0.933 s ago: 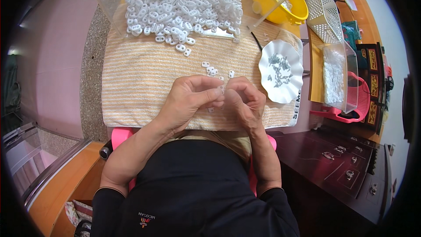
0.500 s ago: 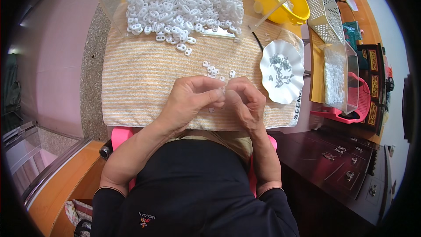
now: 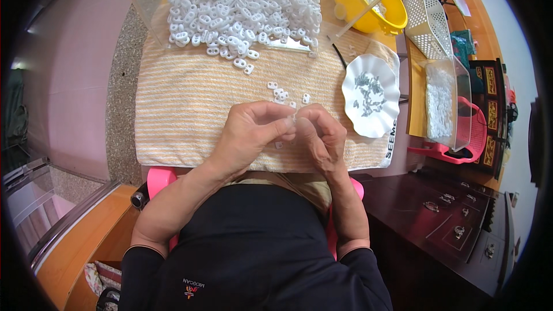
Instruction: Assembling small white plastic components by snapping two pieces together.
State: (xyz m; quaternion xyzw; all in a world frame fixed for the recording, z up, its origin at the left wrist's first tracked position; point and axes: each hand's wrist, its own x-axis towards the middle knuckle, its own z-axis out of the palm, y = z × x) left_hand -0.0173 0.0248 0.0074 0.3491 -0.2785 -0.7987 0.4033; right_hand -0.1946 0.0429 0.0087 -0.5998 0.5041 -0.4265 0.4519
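Note:
Over the towel's near half, the thumb and fingers of my left hand pinch together and meet those of my right hand. Between the fingertips shows a tiny whitish piece, mostly covered, its kind too small to make out. Just beyond my fingers lie several loose white two-holed plastic pieces, and another white piece lies below my left fingers. To the right of my right hand, a white scalloped plate holds many small slender grey pieces.
A big heap of white two-holed pieces sits at the far side of the striped towel. Far right are a yellow tub, a white perforated basket and a clear box of white pieces. A black stick lies near the plate.
My right hand has edged slightly left, toward my left fingertips. Both hands keep their pinch, and the whole view has shifted a little.

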